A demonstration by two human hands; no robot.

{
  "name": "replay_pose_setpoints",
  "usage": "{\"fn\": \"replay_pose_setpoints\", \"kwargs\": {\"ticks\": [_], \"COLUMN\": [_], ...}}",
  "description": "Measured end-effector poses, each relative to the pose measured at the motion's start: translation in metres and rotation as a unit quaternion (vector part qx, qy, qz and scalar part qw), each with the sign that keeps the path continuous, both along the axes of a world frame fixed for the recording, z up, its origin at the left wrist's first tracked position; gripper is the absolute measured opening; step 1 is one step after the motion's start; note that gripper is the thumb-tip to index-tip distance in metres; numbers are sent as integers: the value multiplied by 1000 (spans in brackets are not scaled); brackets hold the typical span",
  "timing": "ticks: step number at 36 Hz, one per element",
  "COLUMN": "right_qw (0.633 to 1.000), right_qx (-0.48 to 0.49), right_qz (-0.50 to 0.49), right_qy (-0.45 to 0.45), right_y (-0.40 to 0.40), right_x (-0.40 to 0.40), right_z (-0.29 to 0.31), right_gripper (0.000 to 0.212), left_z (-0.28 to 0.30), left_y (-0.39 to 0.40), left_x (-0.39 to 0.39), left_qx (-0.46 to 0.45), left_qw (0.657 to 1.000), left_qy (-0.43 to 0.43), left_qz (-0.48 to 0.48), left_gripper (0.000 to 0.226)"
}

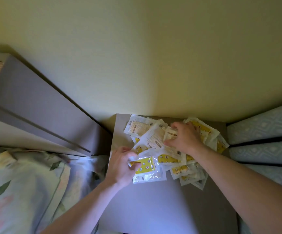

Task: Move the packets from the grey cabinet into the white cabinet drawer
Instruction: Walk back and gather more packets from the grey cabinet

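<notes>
Both hands' grip (122, 163) on illegibly-printed packets (155, 144)

The packets (164, 149) are white and clear, many with yellow panels carrying small white star and flower shapes; a few show beige backs with dark print. The surface (145, 200) under them is plain grey with a bluish sheen. The wall (153, 56) is pale yellow-green. The headboard (32, 102) is grey. The bedding (18, 183) is pale with green leaves and pink blooms. The cushions (263, 132) are light blue with a white diamond pattern and dark edges.
</notes>
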State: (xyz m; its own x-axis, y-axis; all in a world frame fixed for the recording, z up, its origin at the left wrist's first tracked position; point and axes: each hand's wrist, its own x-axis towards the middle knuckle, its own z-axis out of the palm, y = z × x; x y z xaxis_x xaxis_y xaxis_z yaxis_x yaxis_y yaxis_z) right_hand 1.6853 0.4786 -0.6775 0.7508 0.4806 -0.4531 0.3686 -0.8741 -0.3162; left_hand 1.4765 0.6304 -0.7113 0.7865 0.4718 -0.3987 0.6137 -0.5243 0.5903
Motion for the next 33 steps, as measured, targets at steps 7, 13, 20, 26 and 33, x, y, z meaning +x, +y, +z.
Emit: {"fn": "replay_pose_setpoints", "kwargs": {"ticks": [7,13,20,26,33], "right_qw": [994,979,988,985,974], "right_qx": [84,144,76,125,173], "right_qz": [-46,-95,-93,-115,-141], "right_qy": [43,106,97,10,30], "right_y": [-10,12,27,14,-26], "right_x": [-6,-2,-12,-9,-2], "right_z": [5,1,-9,5,22], "right_gripper": [54,39,64,54,59], "left_z": [2,-7,-8,-9,-2], "left_y": [-4,-12,-38,-43,-36], "left_x": [-2,-5,13,10,-21], "left_qx": [-81,-139,-181,-169,-152], "left_qw": [990,977,962,955,960], "left_qy": [-60,-61,-53,-45,-87], "left_qz": [103,151,199,241,217], "left_gripper": [15,19,26,21,28]}}
